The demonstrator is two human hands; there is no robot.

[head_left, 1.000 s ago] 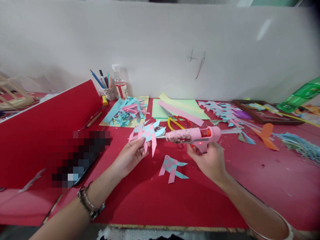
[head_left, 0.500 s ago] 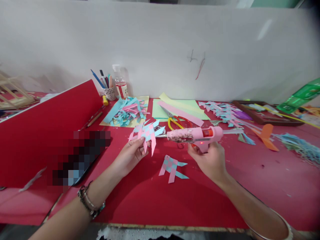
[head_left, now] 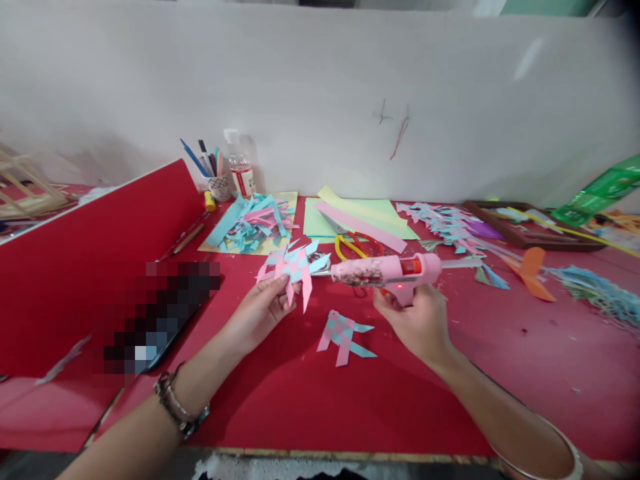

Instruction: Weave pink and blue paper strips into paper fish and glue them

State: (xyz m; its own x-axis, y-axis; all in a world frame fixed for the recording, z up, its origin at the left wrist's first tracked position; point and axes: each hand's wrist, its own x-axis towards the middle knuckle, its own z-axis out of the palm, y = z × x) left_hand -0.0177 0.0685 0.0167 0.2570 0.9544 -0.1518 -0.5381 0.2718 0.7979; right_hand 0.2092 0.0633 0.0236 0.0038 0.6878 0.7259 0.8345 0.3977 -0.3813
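Between the thumb and fingers of my left hand (head_left: 265,307) is a woven paper fish (head_left: 299,265) in pink and light blue, with loose strip ends. My right hand (head_left: 420,320) grips a pink hot glue gun (head_left: 387,272) whose small red light is lit. The gun's nozzle points left and reaches the right edge of the held fish; whether it touches cannot be made out. A second woven paper fish (head_left: 343,333) lies flat on the red table (head_left: 300,407) between my forearms. Scissors (head_left: 350,243) with yellow and red handles rest behind the gun.
Cut paper scraps (head_left: 257,220) are heaped at the back left, near a pen cup (head_left: 219,187) and a clear bottle (head_left: 241,167). A phone (head_left: 170,333) lies left. Strung paper fish (head_left: 445,223), a brown tray (head_left: 540,233) and a green bottle (head_left: 605,190) are right.
My right hand and the glue gun have shifted very slightly left, toward the held fish. My left hand stays in nearly the same place.
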